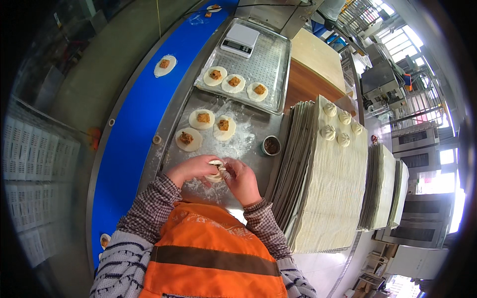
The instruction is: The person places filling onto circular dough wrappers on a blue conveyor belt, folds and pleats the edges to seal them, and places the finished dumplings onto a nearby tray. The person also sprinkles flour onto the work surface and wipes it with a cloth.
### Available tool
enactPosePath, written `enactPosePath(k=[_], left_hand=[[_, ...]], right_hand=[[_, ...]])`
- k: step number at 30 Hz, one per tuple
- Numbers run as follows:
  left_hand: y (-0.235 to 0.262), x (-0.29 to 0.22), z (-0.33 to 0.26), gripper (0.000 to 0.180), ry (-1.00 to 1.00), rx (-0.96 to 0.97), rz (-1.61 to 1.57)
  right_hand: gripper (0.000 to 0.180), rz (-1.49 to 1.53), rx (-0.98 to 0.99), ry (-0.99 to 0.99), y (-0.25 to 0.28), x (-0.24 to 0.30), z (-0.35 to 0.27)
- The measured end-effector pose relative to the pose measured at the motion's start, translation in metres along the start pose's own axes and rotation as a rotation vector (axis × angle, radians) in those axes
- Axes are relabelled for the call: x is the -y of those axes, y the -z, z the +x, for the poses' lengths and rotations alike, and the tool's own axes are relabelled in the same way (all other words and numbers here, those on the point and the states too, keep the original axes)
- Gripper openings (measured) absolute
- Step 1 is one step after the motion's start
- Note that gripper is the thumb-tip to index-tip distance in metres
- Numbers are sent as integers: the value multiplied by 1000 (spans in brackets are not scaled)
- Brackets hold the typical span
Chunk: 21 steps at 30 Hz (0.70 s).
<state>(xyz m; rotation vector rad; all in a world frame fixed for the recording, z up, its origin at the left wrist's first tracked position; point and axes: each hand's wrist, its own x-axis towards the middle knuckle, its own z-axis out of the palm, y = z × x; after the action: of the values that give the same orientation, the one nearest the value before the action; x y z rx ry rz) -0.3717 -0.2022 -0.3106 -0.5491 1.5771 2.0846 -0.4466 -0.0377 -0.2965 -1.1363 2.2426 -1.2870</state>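
Between my two hands is a filled bun (214, 176), its dough edge partly gathered up over dark filling. My left hand (193, 168) grips it from the left, fingers curled around the dough. My right hand (240, 180) pinches the rim from the right side. Just beyond, on the floured steel table, lie three flat dough rounds topped with orange-brown filling; the nearest is a dough round (189, 139) left of my hands. A small bowl (271, 145) of dark filling stands to the right of them.
A metal tray (278, 74) at the back holds a kitchen scale (240, 39) and three filled rounds. Along the left runs a blue conveyor belt (130, 129) carrying more rounds. At right, several pleated buns (328, 132) sit on a cloth-covered tray stack (333, 198).
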Motion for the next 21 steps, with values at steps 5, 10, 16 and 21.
enactPosePath(k=[5, 10, 16, 21], left_hand=[[-10, -1, -7, 32, -101, -47, -249], [-21, 5, 2, 31, -157, -173, 4], [-20, 13, 5, 31, -351, -25, -306], [-34, 16, 13, 37, -554, -189, -437]], right_hand=[[17, 69, -34, -135, 2, -11, -5], [17, 26, -63, -82, 1, 2, -3], [15, 378, -129, -255, -2, -15, -7], [13, 493, -170, -305, -1, -4, -2]])
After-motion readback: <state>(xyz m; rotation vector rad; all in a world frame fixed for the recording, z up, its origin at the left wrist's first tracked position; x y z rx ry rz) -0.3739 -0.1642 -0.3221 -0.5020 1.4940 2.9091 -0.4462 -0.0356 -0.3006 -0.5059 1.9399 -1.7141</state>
